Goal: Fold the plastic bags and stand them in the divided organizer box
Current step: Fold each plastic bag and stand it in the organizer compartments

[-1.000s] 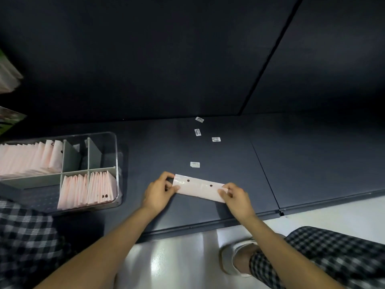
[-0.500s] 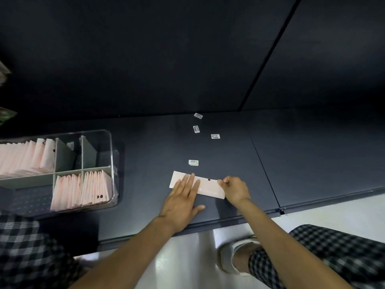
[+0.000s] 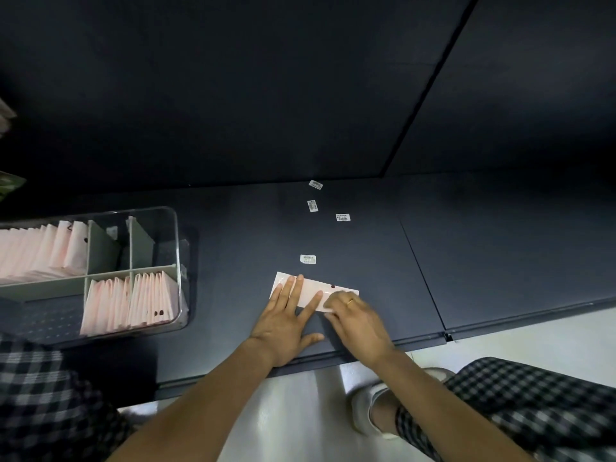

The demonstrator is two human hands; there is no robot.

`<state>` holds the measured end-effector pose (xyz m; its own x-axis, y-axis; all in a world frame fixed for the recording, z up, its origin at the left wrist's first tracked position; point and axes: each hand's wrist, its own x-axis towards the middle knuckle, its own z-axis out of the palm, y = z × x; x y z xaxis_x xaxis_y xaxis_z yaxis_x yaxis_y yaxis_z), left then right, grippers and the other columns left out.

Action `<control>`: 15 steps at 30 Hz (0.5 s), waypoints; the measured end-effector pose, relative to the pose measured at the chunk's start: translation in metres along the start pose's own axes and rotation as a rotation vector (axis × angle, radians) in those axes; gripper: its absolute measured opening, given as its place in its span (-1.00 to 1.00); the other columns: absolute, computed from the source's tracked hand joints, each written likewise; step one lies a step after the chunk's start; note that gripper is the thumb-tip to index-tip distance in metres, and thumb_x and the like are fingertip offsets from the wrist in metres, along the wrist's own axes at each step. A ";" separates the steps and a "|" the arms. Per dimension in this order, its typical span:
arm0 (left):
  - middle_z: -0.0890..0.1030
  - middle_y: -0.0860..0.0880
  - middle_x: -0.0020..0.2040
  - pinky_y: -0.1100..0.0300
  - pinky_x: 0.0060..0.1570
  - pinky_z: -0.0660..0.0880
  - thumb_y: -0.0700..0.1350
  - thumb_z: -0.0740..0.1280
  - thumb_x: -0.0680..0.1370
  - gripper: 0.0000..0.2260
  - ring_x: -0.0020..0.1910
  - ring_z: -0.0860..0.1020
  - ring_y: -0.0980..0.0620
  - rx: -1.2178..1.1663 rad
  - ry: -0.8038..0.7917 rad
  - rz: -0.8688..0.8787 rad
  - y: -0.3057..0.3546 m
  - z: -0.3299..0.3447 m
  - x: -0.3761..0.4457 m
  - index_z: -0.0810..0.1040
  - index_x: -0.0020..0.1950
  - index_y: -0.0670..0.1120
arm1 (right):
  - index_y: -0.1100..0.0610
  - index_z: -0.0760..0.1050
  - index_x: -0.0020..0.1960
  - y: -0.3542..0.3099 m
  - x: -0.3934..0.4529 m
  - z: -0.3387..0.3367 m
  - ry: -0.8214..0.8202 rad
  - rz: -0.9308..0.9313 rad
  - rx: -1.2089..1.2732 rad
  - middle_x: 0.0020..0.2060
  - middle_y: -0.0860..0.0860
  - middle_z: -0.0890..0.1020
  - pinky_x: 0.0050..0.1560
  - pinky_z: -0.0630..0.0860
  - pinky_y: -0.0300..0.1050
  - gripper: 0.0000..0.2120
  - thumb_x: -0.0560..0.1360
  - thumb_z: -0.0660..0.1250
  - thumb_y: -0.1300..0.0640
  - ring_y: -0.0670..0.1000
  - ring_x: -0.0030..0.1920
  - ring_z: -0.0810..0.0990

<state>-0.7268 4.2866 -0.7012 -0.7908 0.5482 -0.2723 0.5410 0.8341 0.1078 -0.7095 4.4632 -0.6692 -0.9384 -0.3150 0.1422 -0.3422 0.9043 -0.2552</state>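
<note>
Dark shelf (image 3: 333, 235) holds the pink folded bag (image 3: 308, 290) lying long from left to right, with the left hand (image 3: 288, 315) flat on its left part, the right hand (image 3: 355, 316) pinching its right end, and the organizer box (image 3: 176, 261) off to the left.

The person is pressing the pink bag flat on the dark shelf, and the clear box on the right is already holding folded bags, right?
Not quite. The head view shows the clear box on the left, not the right. The left hand does press the pink bag flat on the dark shelf.
</note>
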 end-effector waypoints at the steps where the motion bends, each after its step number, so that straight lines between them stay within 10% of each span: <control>1: -0.38 -0.23 0.49 -0.04 0.47 -0.34 0.34 -0.10 0.56 -0.32 0.48 -0.38 -0.19 0.001 -0.001 0.002 0.000 -0.001 0.000 -0.35 0.51 0.08 | 0.15 0.60 -0.12 0.000 -0.004 0.002 0.001 -0.092 -0.058 -0.15 0.02 0.64 -0.24 0.58 -0.22 -0.82 0.32 0.53 0.18 0.03 -0.14 0.64; 8: -0.36 -0.22 0.51 -0.02 0.47 -0.34 0.35 -0.06 0.55 -0.31 0.48 -0.37 -0.17 -0.012 -0.023 -0.004 -0.001 -0.003 0.000 -0.29 0.53 0.07 | 0.12 0.65 -0.11 0.033 -0.011 -0.008 -0.072 -0.164 -0.259 -0.15 -0.01 0.68 -0.47 0.50 -0.27 -0.56 0.02 0.63 0.24 -0.02 -0.19 0.65; 15: -0.25 -0.15 0.55 -0.12 0.47 -0.27 0.33 0.03 0.55 -0.36 0.52 -0.27 -0.13 -0.025 0.020 -0.034 -0.002 -0.015 -0.006 -0.04 0.55 0.12 | 0.14 0.61 -0.24 0.027 -0.003 -0.021 -0.009 -0.322 -0.123 -0.28 -0.02 0.66 -0.29 0.55 -0.23 -0.83 0.18 0.53 0.24 0.02 -0.30 0.62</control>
<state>-0.7273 4.2827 -0.6851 -0.8146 0.5201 -0.2567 0.5063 0.8536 0.1228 -0.7151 4.4947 -0.6565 -0.7837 -0.5921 0.1877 -0.6131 0.7858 -0.0809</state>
